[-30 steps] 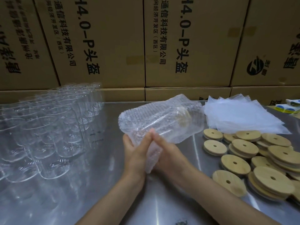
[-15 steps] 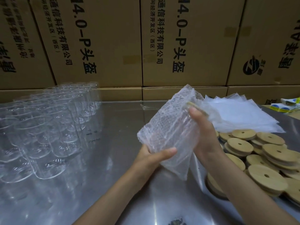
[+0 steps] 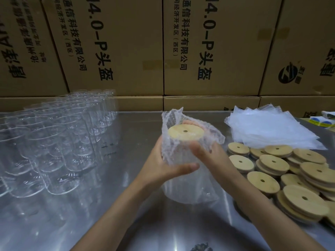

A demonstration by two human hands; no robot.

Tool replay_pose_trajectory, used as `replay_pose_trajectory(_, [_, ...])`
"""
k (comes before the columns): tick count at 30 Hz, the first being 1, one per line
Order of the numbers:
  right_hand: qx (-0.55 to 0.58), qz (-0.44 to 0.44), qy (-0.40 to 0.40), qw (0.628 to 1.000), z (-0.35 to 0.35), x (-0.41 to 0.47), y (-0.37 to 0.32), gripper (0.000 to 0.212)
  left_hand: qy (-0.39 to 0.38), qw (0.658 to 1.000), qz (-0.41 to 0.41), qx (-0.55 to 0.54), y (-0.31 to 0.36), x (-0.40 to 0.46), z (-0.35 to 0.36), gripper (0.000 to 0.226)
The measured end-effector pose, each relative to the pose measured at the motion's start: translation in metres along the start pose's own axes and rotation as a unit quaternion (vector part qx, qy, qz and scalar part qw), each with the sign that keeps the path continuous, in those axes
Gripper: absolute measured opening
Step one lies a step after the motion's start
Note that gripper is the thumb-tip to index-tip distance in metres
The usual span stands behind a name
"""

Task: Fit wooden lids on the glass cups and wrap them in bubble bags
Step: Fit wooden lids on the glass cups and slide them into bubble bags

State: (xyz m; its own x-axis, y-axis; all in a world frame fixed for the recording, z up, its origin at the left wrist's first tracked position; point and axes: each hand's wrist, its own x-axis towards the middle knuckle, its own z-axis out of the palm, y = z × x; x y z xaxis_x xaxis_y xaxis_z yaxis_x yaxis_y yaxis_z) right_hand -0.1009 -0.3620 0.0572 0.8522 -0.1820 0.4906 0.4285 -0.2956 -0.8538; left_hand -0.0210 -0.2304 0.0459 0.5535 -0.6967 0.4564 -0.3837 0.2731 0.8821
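Head view: the glass cup stands upright inside a bubble bag, long axis vertical, wooden lid fitted on top and facing up, bag mouth open around it. Left hand grips the wrapped cup from its left side, thumb across the front. Right hand holds it from the right, fingers curled round the far side & partly hidden behind the bag. Cup wall hard to make out thru the bubbles. Right of the grip: loose wooden lids, stack of flat bags beyond. Left of the grip: rows of bare glass cups on the steel table, cut off at the frame edge.
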Motion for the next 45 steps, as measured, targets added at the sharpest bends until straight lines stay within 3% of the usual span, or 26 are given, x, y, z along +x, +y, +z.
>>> replay_pose_trajectory(3, [0.052, 0.059, -0.051, 0.996, -0.005, 0.001, 0.01, 0.121, 0.044, 0.999, 0.011, -0.021, 0.002, 0.002, -0.004, 0.091])
replay_pose_trajectory(7, [-0.019, 0.077, -0.125, 0.989, 0.0, -0.001, 0.025, 0.118, 0.101, 0.994, 0.032, -0.019, 0.003, 0.002, -0.006, 0.096])
replay_pose_trajectory(11, [-0.039, 0.05, -0.047, 0.997, 0.025, -0.009, 0.047, 0.076, 0.131, 0.988, 0.077, 0.029, 0.007, 0.006, -0.009, 0.098])
replay_pose_trajectory(15, [-0.054, 0.051, 0.041, 0.996, 0.035, -0.002, 0.06, 0.087, 0.162, 0.979, 0.107, 0.056, 0.019, 0.017, -0.009, 0.084])
replay_pose_trajectory(20, [-0.03, 0.068, 0.073, 0.995, 0.036, 0.012, 0.071, 0.09, 0.233, 0.958, 0.158, 0.048, 0.025, 0.033, -0.026, 0.063])
replay_pose_trajectory(23, [0.007, 0.077, 0.126, 0.989, 0.035, 0.026, 0.077, 0.091, 0.221, 0.967, 0.076, 0.102, -0.007, 0.029, -0.036, 0.092])
replay_pose_trajectory(26, [0.033, 0.078, 0.161, 0.983, 0.035, 0.045, 0.086, 0.075, 0.101, 0.989, -0.07, 0.083, -0.052, 0.022, -0.049, 0.132])
replay_pose_trajectory(30, [0.034, 0.077, 0.184, 0.979, 0.037, 0.074, 0.104, 0.064, 0.054, 0.981, -0.129, 0.133, -0.095, 0.037, -0.075, 0.143])
replay_pose_trajectory(34, [0.03, 0.085, 0.237, 0.967, 0.045, 0.111, 0.127, 0.078, 0.09, 0.967, -0.105, 0.212, -0.12, 0.068, -0.087, 0.14])
replay_pose_trajectory(37, [0.012, 0.088, 0.238, 0.967, 0.051, 0.143, 0.145, 0.076, 0.13, 0.967, -0.086, 0.203, -0.133, 0.093, -0.098, 0.133])
replay_pose_trajectory(39, [0.002, 0.086, 0.218, 0.972, 0.056, 0.167, 0.157, 0.074, 0.148, 0.971, -0.068, 0.177, -0.141, 0.113, -0.106, 0.123])
replay_pose_trajectory(42, [-0.023, 0.086, 0.184, 0.979, 0.062, 0.2, 0.178, 0.074, 0.156, 0.975, -0.042, 0.152, -0.158, 0.145, -0.12, 0.091])
replay_pose_trajectory(45, [-0.027, 0.089, 0.165, 0.982, 0.064, 0.227, 0.196, 0.077, 0.167, 0.974, -0.054, 0.14, -0.175, 0.176, -0.139, 0.082])
